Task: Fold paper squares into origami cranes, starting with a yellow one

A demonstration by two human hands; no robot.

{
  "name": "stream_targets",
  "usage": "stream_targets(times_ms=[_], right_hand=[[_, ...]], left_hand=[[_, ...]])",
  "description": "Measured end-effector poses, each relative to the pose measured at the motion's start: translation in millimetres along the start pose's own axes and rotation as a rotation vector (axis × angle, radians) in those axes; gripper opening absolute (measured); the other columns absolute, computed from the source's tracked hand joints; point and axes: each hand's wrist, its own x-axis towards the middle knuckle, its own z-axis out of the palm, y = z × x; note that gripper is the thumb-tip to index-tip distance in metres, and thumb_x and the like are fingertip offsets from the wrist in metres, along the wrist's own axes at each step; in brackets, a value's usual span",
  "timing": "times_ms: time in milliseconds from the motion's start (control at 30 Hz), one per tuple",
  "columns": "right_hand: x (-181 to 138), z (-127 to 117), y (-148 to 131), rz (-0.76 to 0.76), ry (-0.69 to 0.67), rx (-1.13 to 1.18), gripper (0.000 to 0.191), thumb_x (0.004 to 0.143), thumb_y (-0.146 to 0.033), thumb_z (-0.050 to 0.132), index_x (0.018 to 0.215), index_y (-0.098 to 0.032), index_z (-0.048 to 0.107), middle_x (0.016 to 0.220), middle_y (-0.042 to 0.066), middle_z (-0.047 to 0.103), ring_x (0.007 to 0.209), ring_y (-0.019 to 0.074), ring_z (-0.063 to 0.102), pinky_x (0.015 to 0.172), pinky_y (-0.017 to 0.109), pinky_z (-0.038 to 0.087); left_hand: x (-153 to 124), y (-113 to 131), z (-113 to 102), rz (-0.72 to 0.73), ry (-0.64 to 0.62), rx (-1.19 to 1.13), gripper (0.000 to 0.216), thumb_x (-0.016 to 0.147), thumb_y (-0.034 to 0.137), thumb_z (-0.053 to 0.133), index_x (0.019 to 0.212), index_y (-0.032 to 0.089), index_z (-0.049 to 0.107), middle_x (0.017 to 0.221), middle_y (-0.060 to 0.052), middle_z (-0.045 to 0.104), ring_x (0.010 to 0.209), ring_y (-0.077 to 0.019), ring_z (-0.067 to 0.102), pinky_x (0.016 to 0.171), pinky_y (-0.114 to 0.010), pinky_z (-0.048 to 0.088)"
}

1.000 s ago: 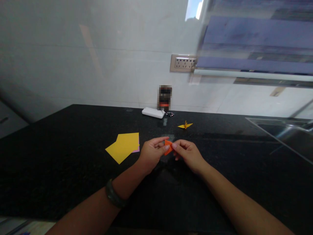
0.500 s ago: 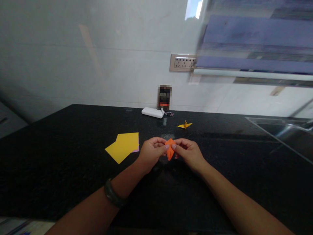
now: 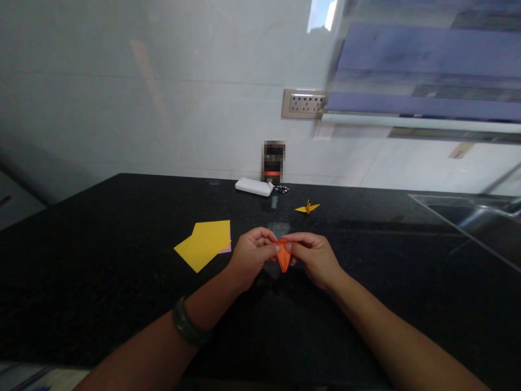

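Observation:
Between both hands is a small piece of folded orange origami paper (image 3: 284,259), its narrow point turned toward me. My left hand (image 3: 254,255) pinches its left side with thumb and fingers. On the opposite side my right hand (image 3: 312,255) grips it the same way, the index finger lying along the top edge. The fingers cover parts of the upper paper. Beyond the hands, a finished yellow paper crane (image 3: 308,207) rests on the dark counter. Yellow paper sheets (image 3: 205,243) lie left of my left hand, with a pink edge showing beneath.
The black stone counter (image 3: 122,304) runs back to a pale tiled wall. A white oblong device (image 3: 254,187) with a beaded strap lies near the wall, beside a blurred-out upright object (image 3: 273,161). A metal sink (image 3: 480,217) is set in at the right. Wall sockets (image 3: 305,103) sit above.
The orange paper's upper point no longer stands up; its top is now a flat edge under my fingers. My right index finger has stretched across the top. The other things stay put.

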Motion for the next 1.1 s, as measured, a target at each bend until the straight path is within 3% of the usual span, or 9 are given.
stream_targets(times_ms=[200,367,500,633,733,833,1100], right_hand=[[-0.1,-0.5,-1.7,-0.122,-0.047,-0.025,0.01,0.065,-0.013,0.06,0.066,-0.019,0.068,0.059,-0.003,0.056,0.044,0.0065,0.049,0.044,0.021,0.038],[1.5,-5.4,-4.6,-0.359,-0.044,-0.26,0.016,0.069,-0.011,0.055,0.069,-0.021,0.068,0.065,-0.001,0.057,0.056,0.0091,0.054,0.052,0.023,0.042],[-0.2,-4.5,-8.8,-0.493,-0.086,-0.388,0.017,0.071,-0.011,0.053,0.07,-0.021,0.068,0.068,0.001,0.059,0.064,0.0118,0.056,0.06,0.026,0.044],[-0.8,-3.6,-8.8,-0.297,-0.055,-0.31,0.016,0.073,-0.019,0.052,0.086,-0.019,0.062,0.072,0.002,0.06,0.064,0.0122,0.057,0.058,0.026,0.046],[0.7,-3.8,-6.9,-0.143,-0.081,-0.319,0.014,0.074,-0.028,0.054,0.08,-0.016,0.06,0.066,0.002,0.061,0.058,0.0118,0.056,0.054,0.024,0.045],[2.1,-3.8,-6.0,-0.139,-0.124,-0.416,0.016,0.074,-0.03,0.055,0.069,-0.015,0.059,0.064,0.002,0.061,0.058,0.0122,0.055,0.054,0.024,0.044],[-0.5,-2.2,-5.7,-0.138,-0.15,-0.473,0.016,0.078,-0.027,0.049,0.07,-0.016,0.056,0.063,0.001,0.058,0.055,0.0108,0.052,0.052,0.022,0.041]], left_hand=[[1.0,0.4,0.6,-0.008,0.006,0.006,0.015,0.057,0.016,0.066,0.067,0.014,0.055,0.055,0.003,0.058,0.051,-0.0077,0.054,0.051,-0.019,0.042],[1.2,4.2,0.7,-0.186,-0.003,0.004,0.019,0.066,0.028,0.061,0.074,0.012,0.058,0.061,-0.002,0.062,0.054,-0.0101,0.057,0.053,-0.022,0.045],[1.2,4.2,0.0,-0.137,0.006,0.097,0.021,0.062,0.03,0.066,0.068,0.011,0.061,0.062,-0.002,0.062,0.056,-0.0095,0.056,0.055,-0.022,0.045],[2.0,2.6,-0.2,-0.048,0.042,0.179,0.017,0.062,0.027,0.066,0.068,0.011,0.062,0.061,-0.002,0.062,0.054,-0.0096,0.055,0.055,-0.022,0.044],[3.4,1.3,-0.6,0.032,0.048,0.261,0.012,0.064,0.024,0.063,0.066,0.012,0.062,0.057,-0.001,0.062,0.053,-0.0102,0.055,0.054,-0.022,0.043],[4.9,-0.5,-2.0,0.097,0.044,0.338,0.011,0.065,0.024,0.061,0.065,0.013,0.063,0.059,-0.002,0.063,0.056,-0.0119,0.057,0.056,-0.023,0.044],[3.4,-1.4,-3.7,0.162,0.036,0.562,0.015,0.069,0.027,0.056,0.065,0.014,0.06,0.059,-0.002,0.062,0.057,-0.0135,0.057,0.052,-0.022,0.042]])
